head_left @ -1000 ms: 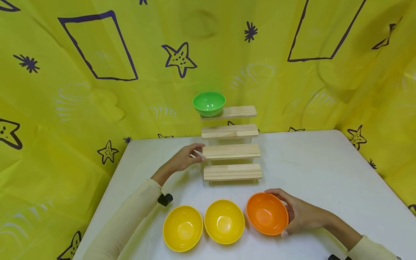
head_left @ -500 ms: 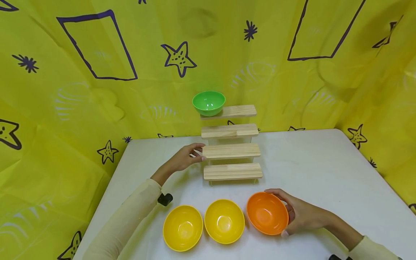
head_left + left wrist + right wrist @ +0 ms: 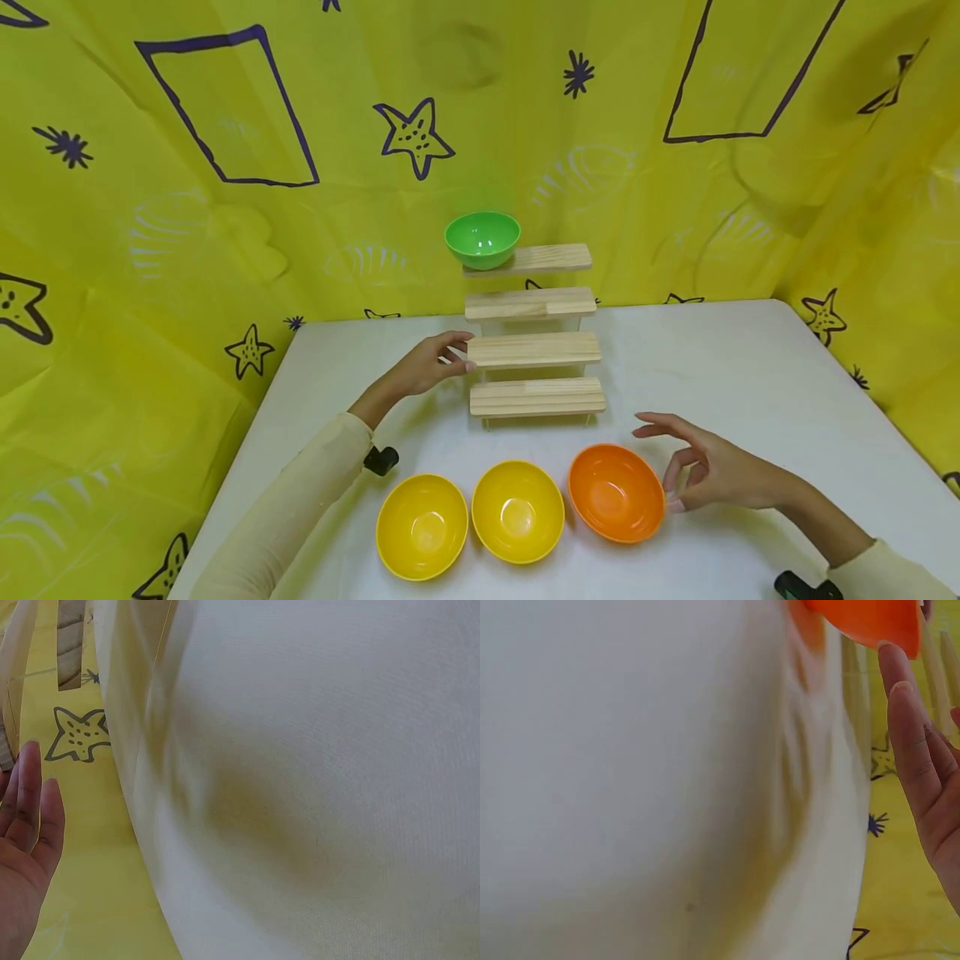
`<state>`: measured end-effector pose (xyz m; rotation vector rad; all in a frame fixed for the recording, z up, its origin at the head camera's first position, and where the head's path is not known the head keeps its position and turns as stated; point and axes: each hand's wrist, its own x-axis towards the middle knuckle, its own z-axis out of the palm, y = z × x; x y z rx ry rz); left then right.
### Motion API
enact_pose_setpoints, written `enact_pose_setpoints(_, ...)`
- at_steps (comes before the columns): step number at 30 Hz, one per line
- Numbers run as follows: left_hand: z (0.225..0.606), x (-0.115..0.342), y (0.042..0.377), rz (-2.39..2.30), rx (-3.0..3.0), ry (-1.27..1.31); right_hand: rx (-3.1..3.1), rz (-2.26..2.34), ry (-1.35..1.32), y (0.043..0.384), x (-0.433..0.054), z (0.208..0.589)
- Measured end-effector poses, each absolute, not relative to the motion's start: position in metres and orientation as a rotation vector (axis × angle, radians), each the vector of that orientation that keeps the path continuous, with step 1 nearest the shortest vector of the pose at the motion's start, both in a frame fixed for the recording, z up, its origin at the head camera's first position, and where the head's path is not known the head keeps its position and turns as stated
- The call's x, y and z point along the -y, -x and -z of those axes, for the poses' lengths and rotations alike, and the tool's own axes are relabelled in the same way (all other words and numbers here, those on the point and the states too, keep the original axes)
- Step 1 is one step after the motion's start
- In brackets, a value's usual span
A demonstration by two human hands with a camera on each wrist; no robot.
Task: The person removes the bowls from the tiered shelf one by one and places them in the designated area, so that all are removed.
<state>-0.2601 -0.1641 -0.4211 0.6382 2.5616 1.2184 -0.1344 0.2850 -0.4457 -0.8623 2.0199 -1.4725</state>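
A four-step wooden display stand (image 3: 534,350) stands on the white table. My left hand (image 3: 427,364) holds the left end of its second step from the bottom, thumb at the front edge and forefinger at the back. On the left of the top step sits a green bowl (image 3: 482,240). In front of the stand, a yellow bowl (image 3: 422,527), another yellow bowl (image 3: 517,512) and an orange bowl (image 3: 617,493) stand in a row. My right hand (image 3: 723,468) is just right of the orange bowl, fingers loosely spread and holding nothing.
A yellow sheet (image 3: 360,167) with dark starfish drawings hangs behind the table (image 3: 720,358) and along both sides. The stand's back is close to this sheet. A black wrist camera (image 3: 381,460) is on the left sleeve.
My right hand has let go of the orange bowl and moved a little to the right. The bowl stays in place, and the left hand has not moved.
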Motion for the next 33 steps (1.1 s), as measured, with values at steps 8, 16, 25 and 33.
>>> enact_pose_setpoints(8,0.420,0.164,0.260,-1.217,-2.570,-0.631,-2.338,1.512,0.976,0.158,-0.284,0.408)
enact_pose_setpoints(16,0.421,0.164,0.260,-1.218,-2.570,-0.633,-2.514,1.563,0.875,0.188,-0.256,0.370)
enact_pose_setpoints(25,0.419,0.164,0.260,-1.235,-2.560,-0.653,-2.469,1.583,0.747,0.232,-0.213,0.335)
enact_pose_setpoints(33,0.419,0.164,0.260,-1.231,-2.554,-0.654,-2.428,1.594,0.640,0.270,-0.178,0.324)
